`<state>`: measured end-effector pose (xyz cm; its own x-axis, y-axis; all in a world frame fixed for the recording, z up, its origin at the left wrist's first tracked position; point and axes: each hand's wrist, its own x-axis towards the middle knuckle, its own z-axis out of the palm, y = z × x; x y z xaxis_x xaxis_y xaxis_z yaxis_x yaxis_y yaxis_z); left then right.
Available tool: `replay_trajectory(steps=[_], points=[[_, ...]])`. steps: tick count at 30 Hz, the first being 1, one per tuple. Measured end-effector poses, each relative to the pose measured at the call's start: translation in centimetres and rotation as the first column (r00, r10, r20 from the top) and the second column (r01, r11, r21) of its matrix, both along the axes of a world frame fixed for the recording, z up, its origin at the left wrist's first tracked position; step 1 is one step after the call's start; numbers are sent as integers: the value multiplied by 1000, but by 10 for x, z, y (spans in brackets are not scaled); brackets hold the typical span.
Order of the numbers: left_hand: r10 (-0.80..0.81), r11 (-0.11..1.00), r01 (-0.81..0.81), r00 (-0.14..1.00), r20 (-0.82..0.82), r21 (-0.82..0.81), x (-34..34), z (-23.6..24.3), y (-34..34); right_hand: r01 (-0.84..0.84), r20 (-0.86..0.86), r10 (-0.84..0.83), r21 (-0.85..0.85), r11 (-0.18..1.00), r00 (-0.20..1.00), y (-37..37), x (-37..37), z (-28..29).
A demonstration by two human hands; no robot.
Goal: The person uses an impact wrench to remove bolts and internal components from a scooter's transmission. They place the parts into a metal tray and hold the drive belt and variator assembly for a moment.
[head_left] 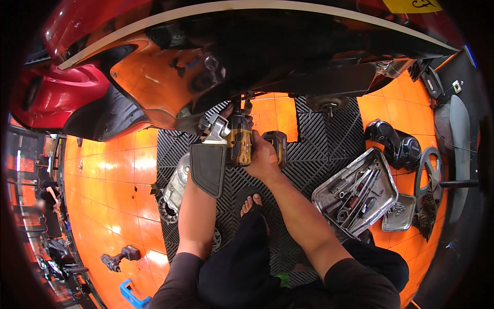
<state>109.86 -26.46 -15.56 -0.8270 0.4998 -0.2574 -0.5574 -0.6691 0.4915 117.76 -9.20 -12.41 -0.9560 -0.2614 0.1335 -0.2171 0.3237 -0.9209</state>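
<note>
A red and black vehicle body [267,46] spans the top, a metal bracket with a dark footrest pad [207,167] beneath it. My right hand [262,157] grips a yellow-and-black power driver [239,139], battery to its right, nose pointing up at the underside. My left forearm runs up behind the pad; the fingers of my left hand [226,111] curl beside the driver's nose and bracket, largely hidden, so what they hold is unclear.
A tray of tools [321,201], a smaller tray [391,221] and black housings [391,147] lie right. A metal cover [175,188] is left of my leg. Another driver [121,257] and blue plastic item [134,293] lie lower left. Another person [49,193] is at far left.
</note>
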Motion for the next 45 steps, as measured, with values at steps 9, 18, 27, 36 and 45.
replay_trajectory(steps=[9,18,27,36,45], points=[[17,1000,-18,998,-64,-10,6,34,14,17,-39,-27,-227,974,999,-11,5,4],[113,992,-106,987,-118,61,13,45,22,3,62,5,-120,993,998,-6,6,13],[38,978,2,981,-188,210,4,37,26,14,52,-9,-101,995,999,-3,7,18],[17,952,49,977,-212,301,1,47,24,54,-1,-55,-117,992,999,-11,8,6],[-77,981,111,976,-203,161,-20,48,9,-7,19,9,-70,998,1000,-8,6,0]])
